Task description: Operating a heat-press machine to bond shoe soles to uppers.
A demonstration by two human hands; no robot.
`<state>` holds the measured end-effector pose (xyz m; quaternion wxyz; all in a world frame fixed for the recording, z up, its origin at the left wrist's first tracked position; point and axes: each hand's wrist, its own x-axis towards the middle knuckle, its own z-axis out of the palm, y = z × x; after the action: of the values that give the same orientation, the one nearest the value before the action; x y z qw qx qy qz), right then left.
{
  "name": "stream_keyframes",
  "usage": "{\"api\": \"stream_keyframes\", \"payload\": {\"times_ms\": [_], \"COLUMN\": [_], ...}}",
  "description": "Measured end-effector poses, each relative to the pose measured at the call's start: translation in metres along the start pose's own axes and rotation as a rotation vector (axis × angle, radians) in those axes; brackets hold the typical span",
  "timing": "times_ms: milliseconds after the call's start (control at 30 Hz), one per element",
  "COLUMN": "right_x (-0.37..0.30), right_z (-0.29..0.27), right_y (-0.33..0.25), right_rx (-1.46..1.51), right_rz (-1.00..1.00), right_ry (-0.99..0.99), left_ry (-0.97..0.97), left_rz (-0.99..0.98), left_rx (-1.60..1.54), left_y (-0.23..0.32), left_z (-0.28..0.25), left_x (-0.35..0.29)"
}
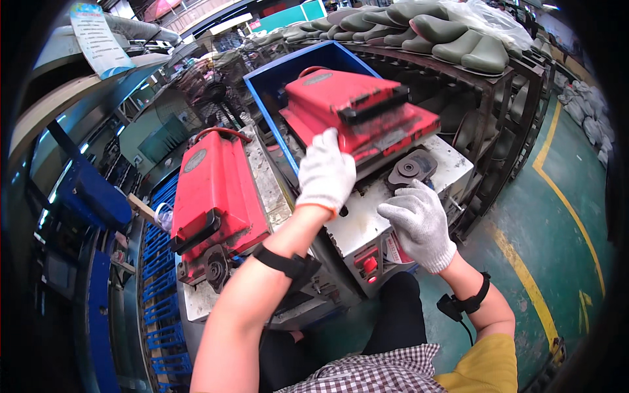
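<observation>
My left hand [326,171], in a white knit glove, is at the near left corner of a red machine cover [344,92]. Its fingers are curled against the cover, beside a small red part; what they grip is partly hidden. A black bar handle [373,105] runs across the cover's front, above the hand. My right hand [420,223], gloved too, hovers over the front right of the white machine base [360,223]. Its fingers are bent but apart, with nothing seen in them. Just beyond it sits a round dark latch part [407,170].
A second red-covered machine [216,187] stands to the left. Behind is a blue bin [262,98]. Green boots [458,49] lie heaped on a dark rack at the back right. A red button [370,264] is on the base's front. Yellow lines [524,281] mark the green floor.
</observation>
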<state>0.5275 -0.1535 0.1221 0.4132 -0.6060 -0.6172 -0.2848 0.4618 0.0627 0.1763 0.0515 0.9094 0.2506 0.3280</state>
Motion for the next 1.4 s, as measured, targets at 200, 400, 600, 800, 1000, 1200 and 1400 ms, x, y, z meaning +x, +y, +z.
{"api": "stream_keyframes", "payload": {"times_ms": [200,400,600,800,1000,1200,1400], "right_x": [0.000,-0.014,-0.022,-0.014,-0.044,0.021,0.101], "right_z": [0.001,-0.007,0.007,0.025,0.005,-0.005,0.028], "right_y": [0.000,0.016,0.026,0.008,0.061,0.122,0.077], "right_rx": [-0.038,-0.122,-0.175,-0.114,-0.271,-0.298,-0.280], "right_rz": [-0.016,-0.009,-0.037,-0.032,0.118,0.436,0.014], "right_ry": [0.013,0.210,0.346,0.297,0.485,0.449,0.091], "left_ry": [-0.013,-0.091,-0.094,-0.028,0.106,0.075,-0.061], "left_rz": [0.024,-0.061,-0.077,-0.078,-0.032,-0.054,-0.120], "left_rx": [0.072,0.049,-0.005,-0.014,0.011,0.012,-0.024], "left_y": [-0.013,-0.005,0.002,-0.002,-0.010,-0.007,0.002], "left_z": [0.042,0.030,0.030,0.032,0.038,0.042,0.036], "left_x": [-0.029,-0.030,-0.026,-0.028,-0.038,-0.040,-0.036]}}
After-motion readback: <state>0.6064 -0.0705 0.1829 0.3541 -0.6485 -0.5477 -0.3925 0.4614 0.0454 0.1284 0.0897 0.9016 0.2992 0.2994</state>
